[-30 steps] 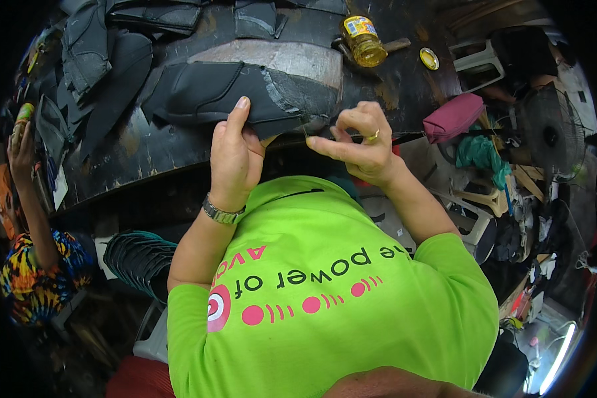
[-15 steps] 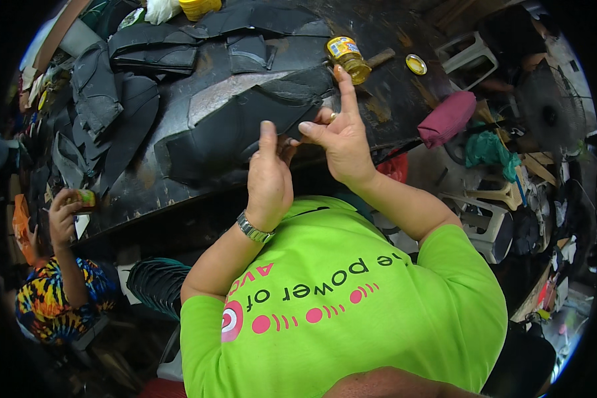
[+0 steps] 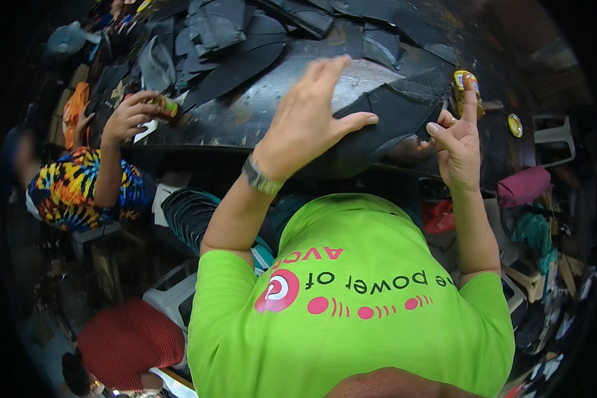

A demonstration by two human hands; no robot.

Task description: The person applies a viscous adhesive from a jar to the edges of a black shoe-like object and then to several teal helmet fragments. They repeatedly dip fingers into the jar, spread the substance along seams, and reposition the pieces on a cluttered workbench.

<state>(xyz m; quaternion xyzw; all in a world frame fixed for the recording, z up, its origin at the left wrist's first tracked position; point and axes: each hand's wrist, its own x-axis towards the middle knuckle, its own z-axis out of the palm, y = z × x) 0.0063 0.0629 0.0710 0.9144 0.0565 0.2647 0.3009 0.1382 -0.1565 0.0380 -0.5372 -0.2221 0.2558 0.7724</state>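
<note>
A black, leather-like cut piece [image 3: 395,123] with seam lines lies along the table's near edge in front of me. Above its left end my left hand [image 3: 305,116] is raised, fingers stretched and thumb out, holding nothing. At the piece's right end, my right hand [image 3: 461,149] has its thumb and lower fingers closed at the edge, seemingly pinching it. The right index finger points up, its tip coated in something orange-brown. Just behind that finger stands a yellow-labelled jar [image 3: 459,81] of amber content, partly hidden by it.
Several black cut pieces [image 3: 239,60] are heaped on the dark table [image 3: 235,126]. A yellow lid [image 3: 515,125] lies right of the jar. At left, a co-worker's hand [image 3: 129,119] holds a small can [image 3: 167,108]. A maroon bundle [image 3: 524,186] sits at the right.
My left hand has left the piece's near edge, rising up and left with its fingers spreading out. The right hand stays at the piece's right end. The whole view has swung left.
</note>
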